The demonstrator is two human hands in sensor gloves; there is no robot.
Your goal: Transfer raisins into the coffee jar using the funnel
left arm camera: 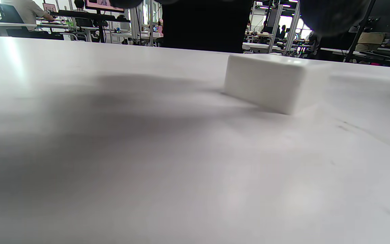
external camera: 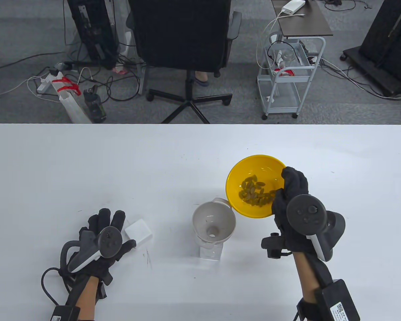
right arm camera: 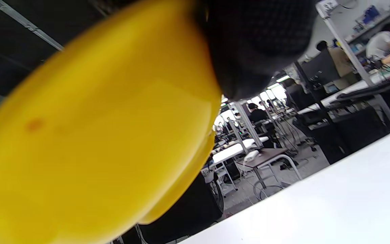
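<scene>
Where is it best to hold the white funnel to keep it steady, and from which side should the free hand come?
Probably the funnel rim on its left side, approached by the left hand. The yellow bowl in the right hand overlaps the rim's right edge, so only the left is free.

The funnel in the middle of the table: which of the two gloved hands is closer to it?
The right. The right hand holds the yellow bowl of raisins just right of the funnel, the bowl's rim near it. The left hand rests flat farther off on the left, beside a white block.
</scene>
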